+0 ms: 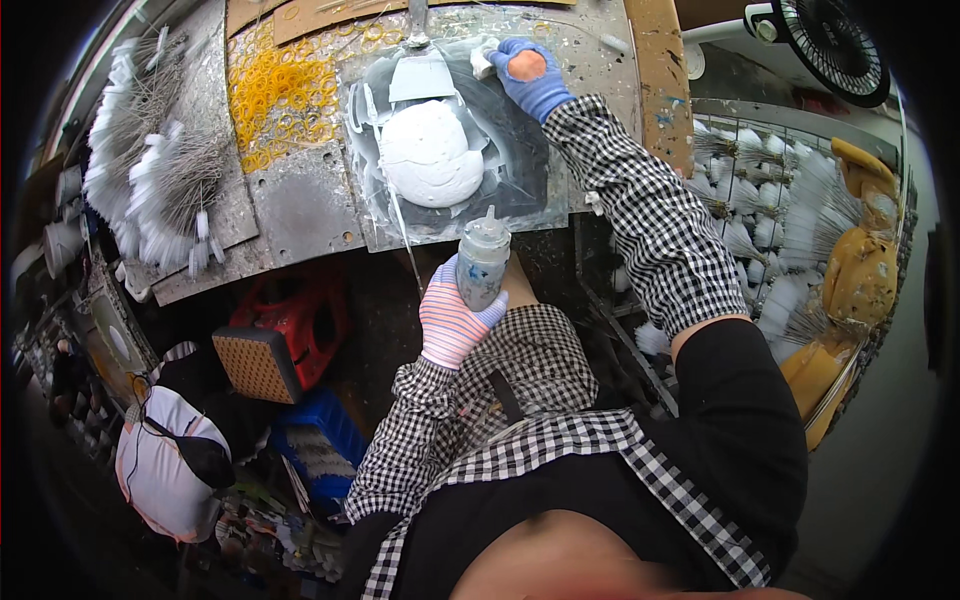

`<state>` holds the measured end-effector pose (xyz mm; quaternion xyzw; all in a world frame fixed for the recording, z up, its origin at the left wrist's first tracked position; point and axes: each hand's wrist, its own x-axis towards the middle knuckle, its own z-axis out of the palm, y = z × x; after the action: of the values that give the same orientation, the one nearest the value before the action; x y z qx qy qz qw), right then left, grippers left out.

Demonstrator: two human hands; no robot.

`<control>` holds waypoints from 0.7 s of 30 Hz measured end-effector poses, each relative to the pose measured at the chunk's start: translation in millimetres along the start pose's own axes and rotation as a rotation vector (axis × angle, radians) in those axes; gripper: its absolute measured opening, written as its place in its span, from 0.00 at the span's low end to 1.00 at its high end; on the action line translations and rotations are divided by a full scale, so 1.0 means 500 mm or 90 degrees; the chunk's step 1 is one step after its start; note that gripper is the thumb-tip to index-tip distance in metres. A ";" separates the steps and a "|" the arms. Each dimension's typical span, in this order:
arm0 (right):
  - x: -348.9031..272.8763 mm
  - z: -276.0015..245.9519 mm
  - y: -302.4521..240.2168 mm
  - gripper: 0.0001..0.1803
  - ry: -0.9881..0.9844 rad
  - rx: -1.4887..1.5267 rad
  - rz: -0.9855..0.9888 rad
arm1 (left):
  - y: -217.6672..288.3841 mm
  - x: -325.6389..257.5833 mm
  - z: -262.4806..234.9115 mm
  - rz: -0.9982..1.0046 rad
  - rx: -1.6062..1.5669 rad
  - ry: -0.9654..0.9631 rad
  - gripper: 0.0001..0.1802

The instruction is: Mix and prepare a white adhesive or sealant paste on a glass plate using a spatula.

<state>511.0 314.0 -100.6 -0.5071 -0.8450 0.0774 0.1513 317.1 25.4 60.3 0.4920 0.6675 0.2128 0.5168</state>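
My left hand [452, 318], in a striped glove, is wrapped round a cloudy plastic squeeze bottle [485, 262] with a nozzle, upright in front of the table edge. A thin white-coated stick [396, 205] slants from the board toward this hand; whether the fingers hold it too I cannot tell. My right hand [532, 78], in a blue glove with bare skin showing at the back, is closed on a crumpled white rag [483, 60] at the board's far right. Between them, a thick round mound of white paste [430, 155] lies on the dark, smeared board [525, 180]. A paste-coated scraper [421, 76] rests behind the mound.
Yellow rubber rings [280, 90] are heaped at the table's far left. Bundles of white-tipped wire brushes [165, 170] lie beyond them. More brushes [760, 200] fill a rack at right, below a black fan [835, 45]. A red stool [305, 330] and blue crate [320, 440] stand lower left.
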 end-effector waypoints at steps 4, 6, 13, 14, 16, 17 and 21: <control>-0.225 -0.077 -0.019 0.11 -0.108 0.117 -0.171 | 0.002 -0.005 -0.018 0.005 0.039 0.020 0.36; -0.200 -0.094 0.019 0.10 -0.099 0.326 -0.065 | 0.001 -0.003 -0.016 0.023 0.045 0.038 0.38; 0.039 -0.034 0.052 0.10 0.005 -0.039 -0.031 | 0.008 -0.004 -0.008 0.014 0.026 0.016 0.39; -0.007 -0.020 0.025 0.10 -0.034 -0.012 -0.063 | 0.005 -0.007 -0.010 0.010 0.025 0.023 0.39; -0.111 -0.058 -0.025 0.11 -0.092 0.054 -0.136 | 0.000 -0.021 -0.015 -0.011 0.049 0.024 0.39; -0.154 -0.066 -0.016 0.11 -0.065 0.094 -0.182 | 0.000 -0.020 -0.014 0.001 0.042 0.029 0.39; -0.087 -0.042 -0.012 0.10 -0.060 0.038 -0.142 | 0.010 -0.024 -0.026 0.011 0.047 0.056 0.36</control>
<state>532.3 272.5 -86.7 -0.4012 -0.8996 0.1091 0.1339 307.5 19.9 74.9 0.5065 0.6927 0.2143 0.4667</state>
